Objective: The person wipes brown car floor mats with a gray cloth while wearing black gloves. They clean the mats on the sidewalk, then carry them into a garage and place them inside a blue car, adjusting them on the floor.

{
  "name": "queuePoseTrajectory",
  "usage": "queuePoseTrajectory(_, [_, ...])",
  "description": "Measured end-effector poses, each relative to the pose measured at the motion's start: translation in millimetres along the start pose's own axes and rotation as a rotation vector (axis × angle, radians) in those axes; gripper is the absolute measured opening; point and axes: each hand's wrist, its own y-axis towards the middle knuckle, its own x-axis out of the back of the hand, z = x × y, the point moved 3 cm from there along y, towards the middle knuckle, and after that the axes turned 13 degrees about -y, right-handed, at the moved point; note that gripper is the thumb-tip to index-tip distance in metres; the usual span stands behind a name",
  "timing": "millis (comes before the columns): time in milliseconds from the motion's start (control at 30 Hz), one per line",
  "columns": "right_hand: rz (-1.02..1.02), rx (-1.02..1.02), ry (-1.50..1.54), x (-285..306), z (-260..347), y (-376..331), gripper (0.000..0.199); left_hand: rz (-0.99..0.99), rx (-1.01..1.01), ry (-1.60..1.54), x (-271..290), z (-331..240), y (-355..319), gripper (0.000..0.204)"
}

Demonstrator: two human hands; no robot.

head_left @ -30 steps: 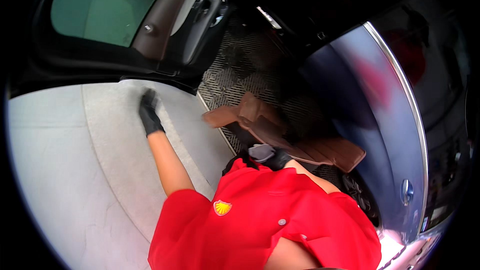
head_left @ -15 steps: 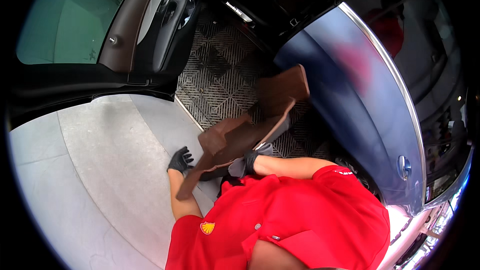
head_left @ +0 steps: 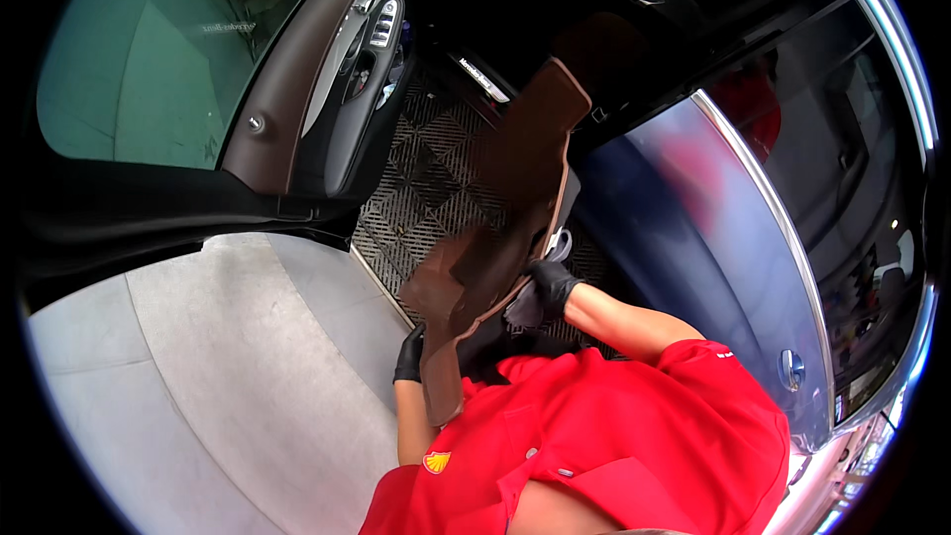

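A large brown moulded car floor mat (head_left: 530, 154) is held up in front of me, tilted, its far end toward the dark door opening. My right hand (head_left: 553, 285), in a black glove, is closed on its right edge. A grey cloth (head_left: 523, 310) hangs beside that hand; whether the fingers hold it too I cannot tell. My left hand (head_left: 408, 355), also in a black glove, is at the mat's near left edge. Its fingers are partly hidden behind the mat and appear wrapped round the edge.
On the left stands an open car door (head_left: 342, 119) with a brown and black inner panel. A blue car door (head_left: 693, 208) is on the right. Ahead is a lit sill plate (head_left: 480, 77). Below lie dark patterned floor tiles (head_left: 426, 159) and a grey floor (head_left: 267, 357).
The mat has swung up and away toward the door opening. My left hand, open and apart from it before, is now at its near edge. My right hand has moved forward and right.
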Motion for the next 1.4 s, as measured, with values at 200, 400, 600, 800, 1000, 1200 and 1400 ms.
queuePoseTrajectory(200, [-0.155,0.431,-0.004,12.8,115.8,-102.9,0.038,-0.124,-0.242,0.292,-83.0,-26.0,57.3,0.037])
queuePoseTrajectory(400, [-0.196,0.646,0.181,63.9,216.4,-76.0,0.030,-0.175,-0.147,0.379,-270.1,-71.4,91.8,0.037])
queuePoseTrajectory(600, [-0.210,0.691,0.361,115.3,303.1,-54.6,0.029,0.063,-0.324,0.354,-356.2,-110.1,137.3,0.040])
queuePoseTrajectory(800, [-0.268,0.613,0.535,140.6,376.0,-87.8,0.031,-0.034,-0.305,0.282,-449.4,-87.5,106.8,0.056])
queuePoseTrajectory(1000, [-0.385,0.644,0.520,195.0,429.4,-85.5,0.027,-0.009,-0.336,0.340,-512.4,-91.0,134.1,0.060])
queuePoseTrajectory(1200, [-0.444,0.647,0.430,232.9,424.2,-53.9,0.025,0.093,-0.461,0.359,-554.0,-115.2,160.1,0.063])
queuePoseTrajectory(1400, [-0.394,0.621,0.473,217.6,463.1,-25.1,0.032,0.156,-0.520,0.463,-597.6,-159.7,176.4,0.069])
